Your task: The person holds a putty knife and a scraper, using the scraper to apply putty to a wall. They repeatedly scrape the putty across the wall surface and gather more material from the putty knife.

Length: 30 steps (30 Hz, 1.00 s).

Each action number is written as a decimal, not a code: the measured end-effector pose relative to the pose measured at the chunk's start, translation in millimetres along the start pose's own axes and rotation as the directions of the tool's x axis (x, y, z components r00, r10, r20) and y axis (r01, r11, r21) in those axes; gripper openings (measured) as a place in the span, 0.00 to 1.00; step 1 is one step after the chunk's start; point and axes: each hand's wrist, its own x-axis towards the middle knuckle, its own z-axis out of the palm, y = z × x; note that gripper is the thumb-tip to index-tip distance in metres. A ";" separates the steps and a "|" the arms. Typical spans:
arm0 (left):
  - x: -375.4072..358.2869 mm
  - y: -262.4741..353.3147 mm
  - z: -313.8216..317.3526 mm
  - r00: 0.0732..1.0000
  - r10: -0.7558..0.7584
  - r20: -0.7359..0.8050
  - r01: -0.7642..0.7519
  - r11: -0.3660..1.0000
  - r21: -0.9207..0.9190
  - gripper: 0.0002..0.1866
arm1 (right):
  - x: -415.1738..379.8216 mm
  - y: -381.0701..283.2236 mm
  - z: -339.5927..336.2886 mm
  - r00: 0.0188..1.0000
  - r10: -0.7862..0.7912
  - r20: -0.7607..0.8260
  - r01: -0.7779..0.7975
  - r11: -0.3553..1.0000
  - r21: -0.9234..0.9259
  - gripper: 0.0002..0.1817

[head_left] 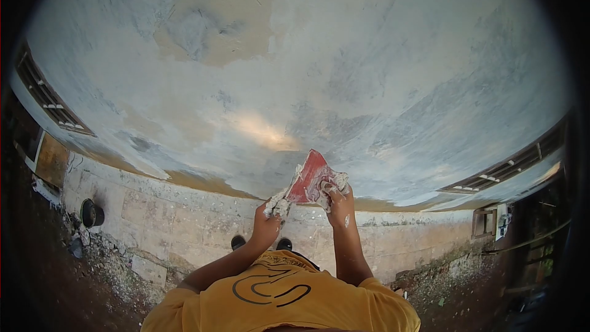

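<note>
A red putty spreader [309,179], smeared with pale wet putty, is between my hands in front of the wall. My left hand [276,210] is closed at its lower left corner, fingers coated in putty. My right hand [335,200] grips its right side, with a thick lump of putty around the fingers and thumb. The spreader's upper tip points toward the wall [381,86], which is patchy with white, grey and tan coats.
Below runs a pale, stained paved ledge [203,224], where my dark shoes [284,244] stand. A black bucket [92,213] lies at the left. Slatted window openings [52,101] interrupt the wall on both sides. Rubble-strewn ground [117,276] borders the ledge.
</note>
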 end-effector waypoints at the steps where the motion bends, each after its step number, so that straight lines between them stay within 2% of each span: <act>1: 0.1 1.6 0.9 1.000 0.001 0.001 -0.001 1.000 0.002 0.21 | 0.6 0.3 -0.1 1.000 -0.001 0.000 0.001 1.000 0.002 0.17; 3: -0.6 4.8 4.5 0.994 0.100 -0.033 -0.098 0.993 0.069 0.21 | 1.8 1.4 -2.7 0.999 0.016 0.031 -0.017 0.999 0.042 0.17; 6: -2.5 1.2 1.7 0.995 0.090 -0.053 -0.081 0.985 0.154 0.20 | 5.4 9.6 -9.7 0.999 0.019 0.042 -0.024 0.993 0.119 0.17; 10: 0.2 0.1 2.9 0.991 0.128 -0.032 -0.121 0.978 0.170 0.19 | 7.4 12.3 -14.7 0.997 0.020 0.079 -0.038 0.973 0.230 0.17; 12: -0.3 1.2 3.3 0.990 0.136 -0.034 -0.129 0.979 0.158 0.19 | 8.0 9.8 -15.7 0.987 0.128 0.094 -0.153 0.923 0.354 0.18; 13: -0.9 0.1 3.3 0.990 0.140 -0.032 -0.134 0.978 0.158 0.19 | 7.8 7.8 -15.2 0.988 0.124 0.096 -0.150 0.923 0.354 0.18; 15: -1.3 -2.0 5.0 0.998 0.059 -0.035 -0.058 0.998 0.019 0.20 | 7.5 -2.8 -10.0 0.976 0.171 0.134 -0.212 0.884 0.416 0.18; 19: -4.0 5.1 8.7 0.998 -0.003 -0.057 0.003 1.000 -0.004 0.21 | 16.7 -15.0 -14.7 0.964 0.180 0.194 -0.255 0.822 0.508 0.18; 22: -2.0 6.6 9.1 0.998 0.033 -0.059 -0.033 0.999 -0.002 0.22 | 16.8 -34.2 -3.6 0.976 0.098 0.195 -0.196 0.785 0.587 0.18; 24: -0.1 1.0 6.4 0.994 0.091 -0.059 -0.092 0.995 -0.030 0.23 | 14.1 -53.0 7.8 0.973 -0.058 0.223 -0.093 0.786 0.611 0.18; 25: 1.1 -3.3 4.4 0.995 0.078 -0.060 -0.083 0.994 -0.071 0.23 | 10.4 -65.4 16.3 0.976 -0.127 0.179 -0.009 0.792 0.611 0.18; 26: 0.7 -3.4 3.8 0.993 0.107 -0.055 -0.111 0.991 -0.070 0.23 | 8.2 -77.1 22.4 0.969 -0.149 0.196 -0.002 0.791 0.612 0.18; 28: -1.0 -1.4 2.0 0.998 0.001 -0.068 -0.008 0.994 -0.108 0.22 | 5.7 -97.9 28.8 0.908 -0.407 0.104 0.334 0.850 0.406 0.18; 29: -1.2 -2.1 1.6 0.997 0.030 -0.065 -0.037 0.994 -0.106 0.22 | 6.5 -105.8 31.0 0.863 -0.503 0.054 0.463 0.828 0.316 0.19; 30: -1.2 -3.5 1.8 0.997 0.031 -0.069 -0.040 0.990 -0.132 0.22 | 6.4 -117.5 33.2 0.851 -0.520 0.069 0.474 0.818 0.326 0.19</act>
